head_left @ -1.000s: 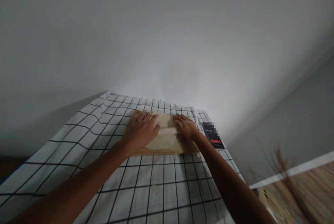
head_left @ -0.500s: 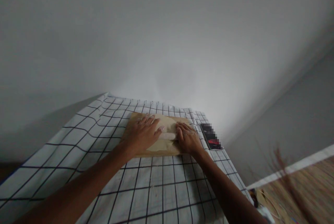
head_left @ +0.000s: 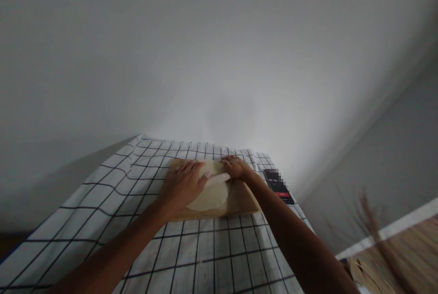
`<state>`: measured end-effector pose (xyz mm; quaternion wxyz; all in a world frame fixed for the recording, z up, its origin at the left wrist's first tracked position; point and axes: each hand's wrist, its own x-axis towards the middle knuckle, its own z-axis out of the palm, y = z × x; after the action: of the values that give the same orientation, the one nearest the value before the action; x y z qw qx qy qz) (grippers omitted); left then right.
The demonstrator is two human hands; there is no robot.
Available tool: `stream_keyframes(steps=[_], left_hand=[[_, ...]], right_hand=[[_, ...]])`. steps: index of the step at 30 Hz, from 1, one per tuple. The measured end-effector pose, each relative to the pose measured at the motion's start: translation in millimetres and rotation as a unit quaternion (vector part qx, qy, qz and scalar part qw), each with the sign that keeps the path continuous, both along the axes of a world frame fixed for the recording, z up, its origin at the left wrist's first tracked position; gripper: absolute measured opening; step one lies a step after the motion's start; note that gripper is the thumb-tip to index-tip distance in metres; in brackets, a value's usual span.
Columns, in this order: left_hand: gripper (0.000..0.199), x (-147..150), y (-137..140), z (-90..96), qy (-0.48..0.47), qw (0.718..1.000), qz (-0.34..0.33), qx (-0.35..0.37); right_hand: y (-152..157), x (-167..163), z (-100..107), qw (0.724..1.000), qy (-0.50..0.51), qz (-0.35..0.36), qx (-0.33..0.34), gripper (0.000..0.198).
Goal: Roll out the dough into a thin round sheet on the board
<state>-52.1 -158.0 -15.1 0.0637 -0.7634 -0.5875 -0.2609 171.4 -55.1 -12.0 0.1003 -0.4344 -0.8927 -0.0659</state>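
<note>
A flat sheet of pale dough (head_left: 210,197) lies on a wooden board (head_left: 241,207). Across it rests a whitish rolling pin (head_left: 218,179), its right end tilted away from me. My left hand (head_left: 185,180) lies over the pin's left end, fingers forward and thumb along the near side. On the right end sits my right hand (head_left: 236,167), fingers bent over it and farther from me than the left. Both palms hide the ends of the pin, and my left hand covers part of the dough.
The board lies on a table with a white, black-checked cloth (head_left: 205,257). A phone with a lit screen (head_left: 278,186) is to the right of the board. A plain wall (head_left: 219,79) rises behind the table. Brown twigs (head_left: 372,221) stand blurred at the right.
My right hand has moved forward and a little left, so the rolling pin now slants instead of lying nearly level. More dough shows on the near side. The whole view has shifted slightly.
</note>
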Motion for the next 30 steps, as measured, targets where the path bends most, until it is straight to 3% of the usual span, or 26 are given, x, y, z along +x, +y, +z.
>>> stream_keyframes(steps=[7, 14, 19, 23, 30], left_hand=[[0.041, 1.3, -1.6, -0.4, 0.021, 1.0, -0.017, 0.013], [0.044, 2.7, -4.9, 3.7, 0.022, 0.998, -0.054, 0.007], [0.041, 9.2, -15.9, 11.8, 0.042, 0.998, -0.035, 0.01], [0.039, 11.3, -17.9, 14.3, 0.046, 0.999, -0.023, 0.008], [0.036, 8.0, -11.4, 10.9, -0.002, 0.999, -0.037, 0.007]], right_hand=[[-40.0, 11.6, -3.2, 0.996, 0.06, -0.063, 0.004, 0.045], [-100.5, 12.1, -5.9, 0.985, 0.147, -0.076, 0.054, 0.041], [-132.8, 13.7, -14.0, 0.977, 0.182, -0.085, 0.067, 0.039], [-121.1, 15.0, -12.0, 0.981, 0.165, -0.08, 0.057, 0.038], [-59.0, 7.8, 0.1, 0.991, 0.09, -0.098, 0.018, 0.047]])
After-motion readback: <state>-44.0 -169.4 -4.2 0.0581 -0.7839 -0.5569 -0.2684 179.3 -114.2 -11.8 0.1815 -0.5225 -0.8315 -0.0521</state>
